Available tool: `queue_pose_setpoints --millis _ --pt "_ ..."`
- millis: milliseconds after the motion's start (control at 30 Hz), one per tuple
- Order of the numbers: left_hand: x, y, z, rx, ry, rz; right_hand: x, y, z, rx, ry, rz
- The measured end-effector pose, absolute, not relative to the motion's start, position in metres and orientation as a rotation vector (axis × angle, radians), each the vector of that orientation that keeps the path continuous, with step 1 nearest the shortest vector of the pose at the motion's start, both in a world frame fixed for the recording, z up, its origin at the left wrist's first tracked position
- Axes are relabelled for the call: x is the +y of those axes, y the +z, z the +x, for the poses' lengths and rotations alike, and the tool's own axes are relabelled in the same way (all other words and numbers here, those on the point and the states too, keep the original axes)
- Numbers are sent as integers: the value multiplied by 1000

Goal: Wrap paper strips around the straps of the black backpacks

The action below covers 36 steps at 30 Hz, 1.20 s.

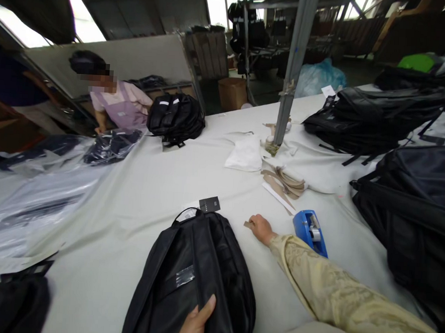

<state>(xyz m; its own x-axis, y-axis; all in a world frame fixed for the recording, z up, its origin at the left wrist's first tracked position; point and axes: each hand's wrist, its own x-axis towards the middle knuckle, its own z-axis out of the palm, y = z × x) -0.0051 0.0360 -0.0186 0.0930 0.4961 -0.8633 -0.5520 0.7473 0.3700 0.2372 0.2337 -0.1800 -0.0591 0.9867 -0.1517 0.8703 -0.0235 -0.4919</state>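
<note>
A black backpack [170,279] lies on the white-covered table in front of me, straps facing up, with a black hang tag [209,204] at its top handle. A piece of clear tape or film [184,276] shines on its middle. My left hand [194,325] grips the lower part of the backpack at a shoulder strap, thumb on top; the other fingers are mostly hidden. Right of the bag, my right hand [262,229] is closed on the end of a small brown strip [248,224], just above or on the table. Beside that forearm stands a blue tape dispenser [304,227].
Brown paper strips [285,183] and a white cloth-like piece [246,153] lie beyond my right hand, near a metal post [290,75]. More black backpacks [412,208] are piled at right. Across the table, a person [122,105] handles a plastic-wrapped bag [112,147].
</note>
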Motion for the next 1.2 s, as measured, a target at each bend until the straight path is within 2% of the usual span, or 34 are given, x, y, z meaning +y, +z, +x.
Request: queue_pose_setpoints --millis 300,667,1200 --pt "39 -26 -5 1266 777 -89 215 -201 237 -1923 485 -1708" --pt "40 -18 5 1309 805 -55 222 -177 234 -2130 622 -1861" --pt "44 -18 2 1292 768 -110 215 -187 235 -2164 600 -1759"
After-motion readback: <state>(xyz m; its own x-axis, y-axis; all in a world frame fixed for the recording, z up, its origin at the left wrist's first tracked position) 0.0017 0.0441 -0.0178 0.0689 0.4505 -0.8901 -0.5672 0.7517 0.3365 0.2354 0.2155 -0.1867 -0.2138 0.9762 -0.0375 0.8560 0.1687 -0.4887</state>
